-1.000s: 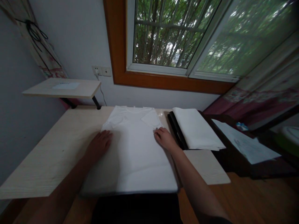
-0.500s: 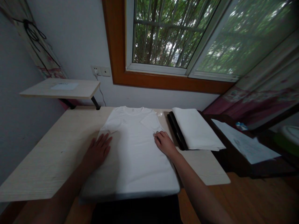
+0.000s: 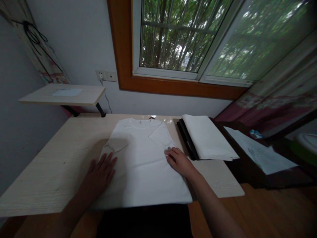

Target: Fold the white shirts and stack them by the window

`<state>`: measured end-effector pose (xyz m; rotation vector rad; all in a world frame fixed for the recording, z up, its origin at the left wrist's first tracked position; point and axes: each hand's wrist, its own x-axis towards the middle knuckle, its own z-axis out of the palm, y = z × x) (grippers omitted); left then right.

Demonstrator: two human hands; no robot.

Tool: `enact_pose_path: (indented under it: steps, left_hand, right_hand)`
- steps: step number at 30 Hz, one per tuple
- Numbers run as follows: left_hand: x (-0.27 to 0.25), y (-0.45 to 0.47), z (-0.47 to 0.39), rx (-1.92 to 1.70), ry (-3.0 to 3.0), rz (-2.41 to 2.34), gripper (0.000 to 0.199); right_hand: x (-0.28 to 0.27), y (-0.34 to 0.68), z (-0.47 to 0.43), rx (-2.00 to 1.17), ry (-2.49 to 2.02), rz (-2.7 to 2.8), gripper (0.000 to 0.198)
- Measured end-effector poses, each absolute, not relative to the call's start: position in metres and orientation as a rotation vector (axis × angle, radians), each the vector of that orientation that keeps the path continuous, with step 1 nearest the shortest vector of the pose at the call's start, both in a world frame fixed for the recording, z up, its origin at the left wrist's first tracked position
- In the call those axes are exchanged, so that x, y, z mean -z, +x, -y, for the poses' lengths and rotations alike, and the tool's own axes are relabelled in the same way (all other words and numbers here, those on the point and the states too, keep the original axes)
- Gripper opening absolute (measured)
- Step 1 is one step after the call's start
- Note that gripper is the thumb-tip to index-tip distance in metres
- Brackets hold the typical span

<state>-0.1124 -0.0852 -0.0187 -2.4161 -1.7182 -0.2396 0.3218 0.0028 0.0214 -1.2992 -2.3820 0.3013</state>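
A white short-sleeved T-shirt (image 3: pixel 146 165) lies spread on the table, its round neckline at the far end and both sleeves laid inward over its front. My left hand (image 3: pixel 101 172) rests flat with fingers apart on the shirt's left side, just below the sleeve. On the right side edge, my right hand (image 3: pixel 179 160) has its fingers bent and closed on a bunched bit of fabric near the other sleeve. The shirt's lower hem reaches the table's front edge.
Right of the shirt, folded white cloth (image 3: pixel 210 137) lies on a black item (image 3: pixel 187 140). The pale wooden table (image 3: pixel 49 168) carries a small raised shelf (image 3: pixel 61 96) at back left. A dark surface with a paper sheet (image 3: pixel 257 150) stands farther right. Wall and window close off the back.
The T-shirt has slid slightly toward me, so its neckline sits farther from the table's back edge. Both hands have moved toward me with it. Fabric is now bunched at my right fingertips.
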Motion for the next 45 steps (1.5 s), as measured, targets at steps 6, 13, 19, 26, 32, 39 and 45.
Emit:
enact_pose_path:
  steps: [6, 13, 19, 26, 32, 39, 45]
  left_hand:
    - [0.015, -0.131, 0.063, 0.341, -2.453, 1.773, 0.047]
    - [0.017, -0.144, 0.005, 0.563, -2.411, 1.735, 0.049]
    - [0.028, -0.137, -0.014, 0.511, -2.469, 1.669, 0.05]
    - [0.028, -0.136, -0.006, 0.472, -2.496, 1.676, 0.048]
    - [0.018, -0.134, -0.002, 0.676, -2.551, 1.629, 0.039]
    - [0.014, -0.134, 0.001, 0.79, -2.618, 1.538, 0.033]
    - [0.013, -0.132, 0.0, 0.807, -2.65, 1.518, 0.032]
  right_hand:
    - [-0.018, 0.324, -0.017, -0.142, -1.459, 2.196, 0.021]
    - [-0.007, 0.32, -0.054, 0.049, -1.782, 1.926, 0.03]
    - [0.001, 0.313, -0.065, 0.029, -1.871, 1.858, 0.033]
    - [0.011, 0.324, -0.067, -0.201, -1.897, 1.768, 0.03]
    - [0.012, 0.336, -0.069, -0.417, -1.853, 1.655, 0.023]
    - [-0.01, 0.327, -0.077, -0.493, -1.849, 1.597, 0.015]
    - [-0.041, 0.296, -0.083, -0.581, -1.713, 1.641, 0.016]
